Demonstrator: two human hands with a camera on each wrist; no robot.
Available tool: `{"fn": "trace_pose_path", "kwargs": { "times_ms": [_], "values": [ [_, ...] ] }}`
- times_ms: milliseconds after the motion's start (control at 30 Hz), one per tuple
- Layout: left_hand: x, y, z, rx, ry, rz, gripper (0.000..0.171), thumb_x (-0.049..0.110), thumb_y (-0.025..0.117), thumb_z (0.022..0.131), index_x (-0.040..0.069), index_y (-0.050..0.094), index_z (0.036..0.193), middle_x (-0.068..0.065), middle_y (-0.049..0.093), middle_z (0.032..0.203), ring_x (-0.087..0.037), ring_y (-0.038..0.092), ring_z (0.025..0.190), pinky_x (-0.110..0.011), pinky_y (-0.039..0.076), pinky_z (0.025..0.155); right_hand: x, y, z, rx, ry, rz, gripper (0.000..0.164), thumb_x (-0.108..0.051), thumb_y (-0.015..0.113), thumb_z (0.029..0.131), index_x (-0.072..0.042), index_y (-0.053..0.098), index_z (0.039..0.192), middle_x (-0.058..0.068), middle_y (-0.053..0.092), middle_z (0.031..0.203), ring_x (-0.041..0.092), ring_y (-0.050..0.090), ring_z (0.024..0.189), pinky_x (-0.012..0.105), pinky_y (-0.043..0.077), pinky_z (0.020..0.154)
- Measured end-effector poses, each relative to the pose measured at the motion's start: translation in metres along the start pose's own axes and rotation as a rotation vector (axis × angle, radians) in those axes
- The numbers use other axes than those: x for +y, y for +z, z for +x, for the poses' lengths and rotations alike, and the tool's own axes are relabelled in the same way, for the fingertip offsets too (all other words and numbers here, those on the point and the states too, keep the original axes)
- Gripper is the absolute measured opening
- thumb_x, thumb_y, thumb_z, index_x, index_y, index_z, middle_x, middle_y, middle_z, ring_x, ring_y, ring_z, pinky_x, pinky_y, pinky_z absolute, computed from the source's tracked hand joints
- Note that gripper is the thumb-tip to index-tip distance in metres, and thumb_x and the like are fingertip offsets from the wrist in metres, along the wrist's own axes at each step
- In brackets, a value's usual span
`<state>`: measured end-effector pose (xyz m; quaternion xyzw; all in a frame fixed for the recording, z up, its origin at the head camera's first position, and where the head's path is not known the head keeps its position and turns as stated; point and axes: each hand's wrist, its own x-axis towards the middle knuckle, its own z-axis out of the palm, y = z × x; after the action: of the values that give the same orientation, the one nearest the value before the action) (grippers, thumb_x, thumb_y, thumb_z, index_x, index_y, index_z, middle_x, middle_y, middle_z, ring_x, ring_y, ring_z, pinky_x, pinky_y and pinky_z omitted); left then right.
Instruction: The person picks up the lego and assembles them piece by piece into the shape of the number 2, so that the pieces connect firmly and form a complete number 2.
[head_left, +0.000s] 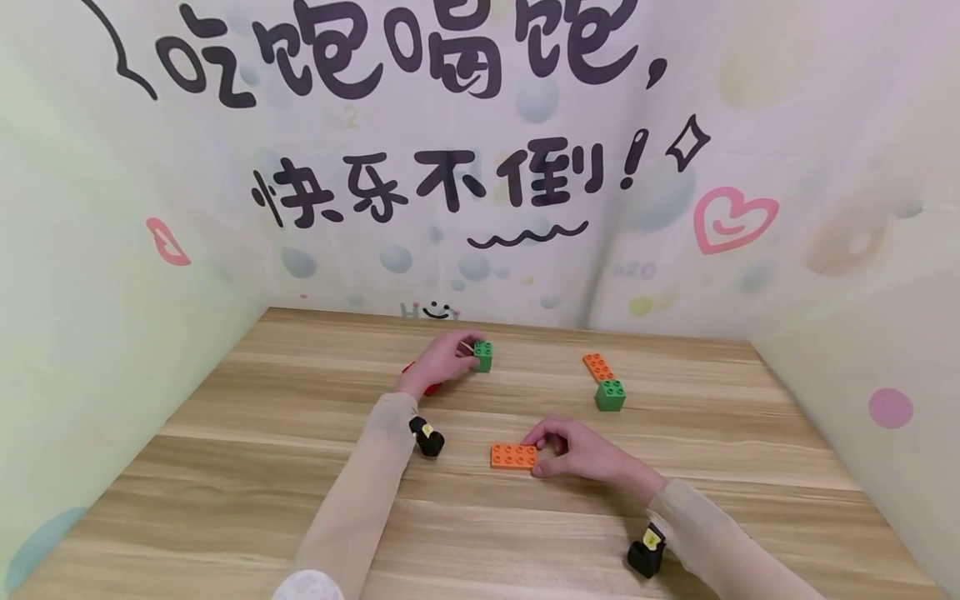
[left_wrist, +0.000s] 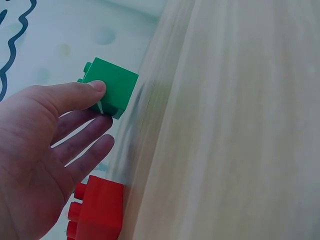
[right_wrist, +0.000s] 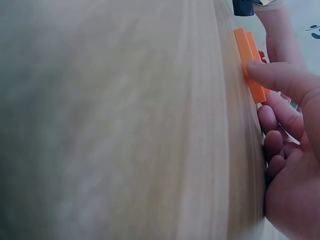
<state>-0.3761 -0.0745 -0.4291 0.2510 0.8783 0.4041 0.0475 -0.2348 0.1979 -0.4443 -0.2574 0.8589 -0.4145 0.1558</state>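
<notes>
My left hand (head_left: 442, 358) reaches toward the back of the table and pinches a small green toy building brick (head_left: 483, 358) between thumb and fingers. In the left wrist view the thumb lies against the side of that green brick (left_wrist: 116, 82). A red brick (left_wrist: 104, 207) sits below the left palm, mostly covered by the hand in the head view. Nearer the front, my right hand (head_left: 588, 452) pinches the right end of a flat orange studded brick (head_left: 513, 457). The right wrist view has the thumb on the orange brick's (right_wrist: 250, 62) edge, low against the tabletop.
Another flat orange brick (head_left: 596, 365) lies at the back right, with a second green brick (head_left: 611, 397) just in front of it. The wooden table (head_left: 247, 467) meets a printed cloth wall (head_left: 420, 283) behind, with side walls left and right.
</notes>
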Motion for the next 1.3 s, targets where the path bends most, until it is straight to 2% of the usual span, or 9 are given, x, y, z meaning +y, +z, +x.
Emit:
{"fn": "trace_pose_path", "kwargs": {
  "times_ms": [167, 567, 867, 1100, 1300],
  "values": [
    [0.002, -0.005, -0.004, 0.019, -0.001, -0.032, 0.04, 0.013, 0.068, 0.093, 0.01, 0.058, 0.132, -0.011, 0.066, 0.121, -0.025, 0.063, 0.109, -0.039, 0.053, 0.096, -0.002, -0.001, 0.0, 0.003, -0.005, -0.005, 0.033, -0.026, 0.079, 0.084, -0.019, 0.068, 0.114, 0.002, 0.062, 0.107, 0.01, 0.048, 0.084, 0.018, 0.039, 0.072],
    [0.006, -0.013, -0.019, 0.064, 0.065, -0.041, 0.038, 0.01, 0.071, 0.09, 0.005, 0.062, 0.127, -0.015, 0.066, 0.123, -0.03, 0.065, 0.109, -0.04, 0.055, 0.093, 0.0, 0.002, -0.001, 0.008, 0.002, -0.008, 0.032, -0.026, 0.079, 0.084, -0.018, 0.068, 0.113, 0.005, 0.061, 0.102, 0.012, 0.048, 0.083, 0.019, 0.038, 0.07],
    [0.016, -0.013, -0.039, 0.087, 0.036, -0.081, 0.036, 0.01, 0.074, 0.088, 0.007, 0.064, 0.122, -0.013, 0.068, 0.119, -0.028, 0.067, 0.107, -0.04, 0.056, 0.091, -0.002, 0.002, -0.002, 0.008, 0.006, -0.016, 0.031, -0.025, 0.078, 0.084, -0.019, 0.068, 0.113, 0.004, 0.061, 0.101, 0.012, 0.047, 0.082, 0.019, 0.037, 0.069],
    [0.027, -0.01, -0.056, 0.08, 0.007, -0.109, 0.035, 0.011, 0.075, 0.087, 0.009, 0.065, 0.121, -0.011, 0.07, 0.116, -0.025, 0.067, 0.104, -0.032, 0.056, 0.082, -0.002, 0.002, -0.002, 0.014, 0.005, -0.018, 0.031, -0.025, 0.078, 0.085, -0.019, 0.068, 0.113, 0.003, 0.061, 0.102, 0.011, 0.047, 0.081, 0.019, 0.038, 0.07],
    [0.034, -0.007, -0.069, 0.078, 0.05, -0.144, 0.038, 0.008, 0.075, 0.085, 0.004, 0.064, 0.121, -0.015, 0.069, 0.116, -0.026, 0.068, 0.102, -0.032, 0.058, 0.083, -0.003, 0.002, -0.001, 0.022, 0.005, -0.029, 0.03, -0.026, 0.078, 0.085, -0.019, 0.068, 0.112, 0.002, 0.06, 0.1, 0.01, 0.045, 0.079, 0.019, 0.037, 0.069]
  ]
}}
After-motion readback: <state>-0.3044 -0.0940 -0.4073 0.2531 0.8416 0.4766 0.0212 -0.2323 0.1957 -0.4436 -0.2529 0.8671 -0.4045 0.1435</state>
